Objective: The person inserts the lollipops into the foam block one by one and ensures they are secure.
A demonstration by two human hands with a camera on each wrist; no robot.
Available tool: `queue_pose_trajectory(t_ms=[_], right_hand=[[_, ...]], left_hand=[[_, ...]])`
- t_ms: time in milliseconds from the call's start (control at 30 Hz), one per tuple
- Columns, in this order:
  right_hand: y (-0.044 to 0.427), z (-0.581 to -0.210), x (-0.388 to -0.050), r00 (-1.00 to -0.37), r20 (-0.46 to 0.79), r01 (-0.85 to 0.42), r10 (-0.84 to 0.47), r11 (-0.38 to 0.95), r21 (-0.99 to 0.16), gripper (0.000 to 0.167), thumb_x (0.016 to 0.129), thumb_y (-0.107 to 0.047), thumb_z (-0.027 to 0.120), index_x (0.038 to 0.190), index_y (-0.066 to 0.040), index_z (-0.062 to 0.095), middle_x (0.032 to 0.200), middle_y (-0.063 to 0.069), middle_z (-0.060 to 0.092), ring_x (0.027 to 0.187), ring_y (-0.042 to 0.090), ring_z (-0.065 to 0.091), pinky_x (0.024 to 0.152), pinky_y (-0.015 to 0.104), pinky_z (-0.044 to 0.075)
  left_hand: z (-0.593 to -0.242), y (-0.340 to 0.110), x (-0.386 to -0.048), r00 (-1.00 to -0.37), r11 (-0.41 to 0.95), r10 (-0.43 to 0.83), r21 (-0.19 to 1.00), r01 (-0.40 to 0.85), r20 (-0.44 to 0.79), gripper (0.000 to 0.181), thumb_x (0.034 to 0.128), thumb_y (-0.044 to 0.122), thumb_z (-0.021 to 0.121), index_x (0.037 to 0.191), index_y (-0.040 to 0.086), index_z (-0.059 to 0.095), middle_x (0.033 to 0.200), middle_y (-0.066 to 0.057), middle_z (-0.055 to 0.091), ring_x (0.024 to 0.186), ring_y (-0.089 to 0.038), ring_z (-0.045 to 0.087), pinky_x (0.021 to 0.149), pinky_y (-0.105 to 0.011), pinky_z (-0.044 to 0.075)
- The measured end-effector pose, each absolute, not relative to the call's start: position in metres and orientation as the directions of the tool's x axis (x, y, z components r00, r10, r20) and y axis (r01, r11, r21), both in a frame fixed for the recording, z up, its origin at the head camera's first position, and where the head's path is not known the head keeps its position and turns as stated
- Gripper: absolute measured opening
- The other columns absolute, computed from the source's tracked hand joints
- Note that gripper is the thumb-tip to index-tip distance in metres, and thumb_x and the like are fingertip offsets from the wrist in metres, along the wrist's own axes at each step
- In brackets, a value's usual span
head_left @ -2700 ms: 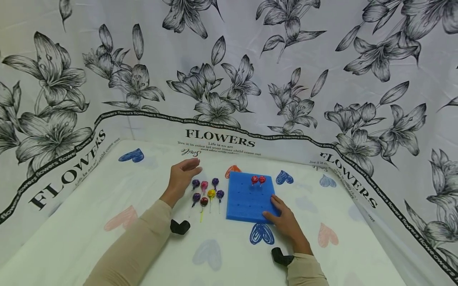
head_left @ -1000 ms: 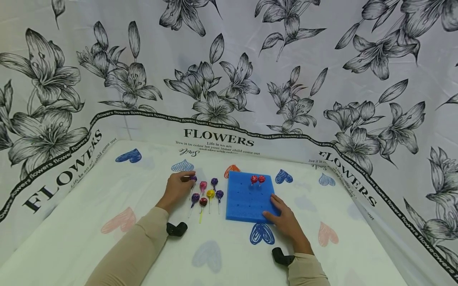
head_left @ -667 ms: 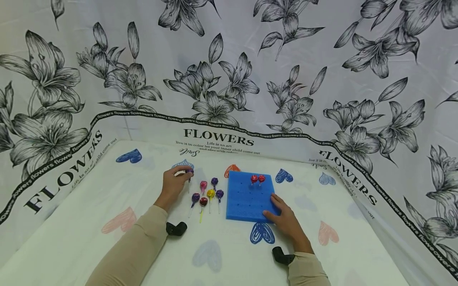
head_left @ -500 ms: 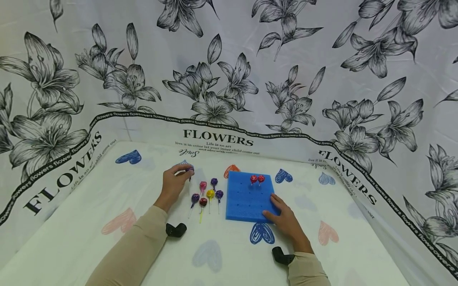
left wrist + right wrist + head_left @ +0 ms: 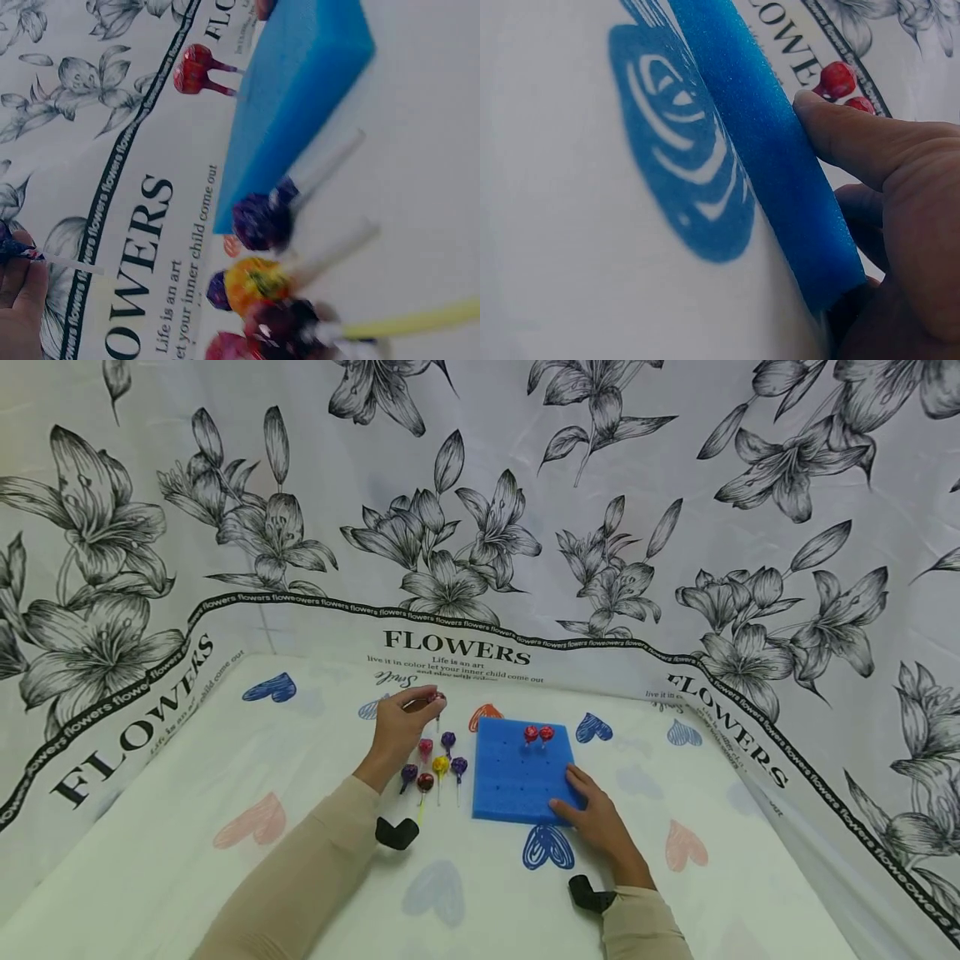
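My left hand (image 5: 397,728) pinches a dark purple lollipop (image 5: 437,697) by its wrapped head, above the table; its white stick points down. In the left wrist view that lollipop (image 5: 13,247) shows at the left edge. Below the hand lie several loose lollipops: a pink one (image 5: 426,747), a yellow one (image 5: 440,766), a dark red one (image 5: 425,782) with a yellow stick, and purple ones (image 5: 459,766). My right hand (image 5: 600,818) grips the near right corner of a blue foam block (image 5: 517,777). Two red lollipops (image 5: 538,733) stand upright in the block's far part.
Small holes dot the foam's top. A white cloth with printed hearts (image 5: 547,847) covers the table. Behind it and at the sides hangs a white curtain (image 5: 465,647) with flower prints. A black wrist mount (image 5: 396,833) sits under each wrist.
My left hand took the purple lollipop from the far left of the group, lifted it, and has moved right toward the foam block. The right hand has stayed at the block's corner.
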State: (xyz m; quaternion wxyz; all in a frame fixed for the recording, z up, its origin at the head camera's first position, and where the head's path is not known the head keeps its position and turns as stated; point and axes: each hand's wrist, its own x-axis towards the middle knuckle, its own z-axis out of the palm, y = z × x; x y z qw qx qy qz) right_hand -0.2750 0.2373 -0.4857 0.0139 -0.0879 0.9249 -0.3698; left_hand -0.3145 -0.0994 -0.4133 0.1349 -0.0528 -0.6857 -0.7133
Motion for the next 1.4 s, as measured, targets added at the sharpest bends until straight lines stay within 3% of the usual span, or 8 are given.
queue_pose_trajectory(t_ms=[267, 500, 800, 1100, 1400], right_hand=[[0.237, -0.486, -0.275, -0.987, 0.019, -0.131, -0.162, 0.715, -0.687, 0.077, 0.089, -0.040, 0.068, 0.150, -0.007, 0.034, 0.156, 0.010, 0.024, 0.141, 0.039, 0.017, 0.109, 0.055, 0.020], [0.236, -0.486, -0.272, -0.989, -0.006, -0.103, -0.147, 0.720, -0.686, 0.077, 0.089, -0.039, 0.068, 0.150, -0.008, 0.033, 0.157, 0.009, 0.024, 0.141, 0.039, 0.017, 0.108, 0.056, 0.021], [0.236, -0.484, -0.273, -0.988, 0.020, -0.125, -0.154, 0.714, -0.689, 0.076, 0.089, -0.038, 0.069, 0.150, -0.007, 0.034, 0.156, 0.010, 0.025, 0.141, 0.039, 0.018, 0.108, 0.055, 0.021], [0.235, -0.483, -0.272, -0.988, 0.006, -0.116, -0.155, 0.712, -0.692, 0.077, 0.089, -0.037, 0.069, 0.150, -0.006, 0.033, 0.157, 0.010, 0.024, 0.141, 0.039, 0.017, 0.108, 0.055, 0.021], [0.234, -0.482, -0.272, -0.989, 0.005, -0.109, -0.147, 0.712, -0.694, 0.077, 0.089, -0.037, 0.069, 0.150, -0.007, 0.033, 0.157, 0.010, 0.024, 0.141, 0.039, 0.017, 0.107, 0.055, 0.022]], left_hand=[[-0.384, -0.056, -0.325, -0.927, -0.146, -0.041, 0.916, 0.375, 0.373, 0.030, 0.0896, 0.007, 0.069, 0.117, -0.004, 0.065, 0.111, -0.014, 0.065, 0.102, -0.023, 0.064, 0.087, -0.031, 0.052], [-0.388, -0.028, -0.332, -0.949, -0.163, -0.031, 0.935, 0.315, 0.314, 0.029, 0.0886, 0.007, 0.071, 0.116, -0.002, 0.067, 0.107, -0.011, 0.069, 0.099, -0.022, 0.065, 0.085, -0.030, 0.052], [-0.406, -0.011, -0.345, -0.972, -0.112, -0.034, 0.966, 0.233, 0.231, 0.028, 0.0889, 0.006, 0.070, 0.116, 0.001, 0.068, 0.107, -0.010, 0.068, 0.099, -0.021, 0.065, 0.085, -0.032, 0.052], [-0.428, -0.004, -0.354, -0.992, 0.042, -0.050, 0.992, 0.115, 0.117, 0.028, 0.0885, 0.010, 0.071, 0.116, 0.006, 0.070, 0.102, -0.003, 0.070, 0.095, -0.015, 0.066, 0.087, -0.032, 0.052], [-0.436, -0.002, -0.353, -0.993, 0.091, -0.020, 0.989, 0.113, 0.115, 0.027, 0.0891, 0.013, 0.071, 0.116, 0.006, 0.070, 0.102, -0.003, 0.069, 0.095, -0.016, 0.065, 0.084, -0.031, 0.053]])
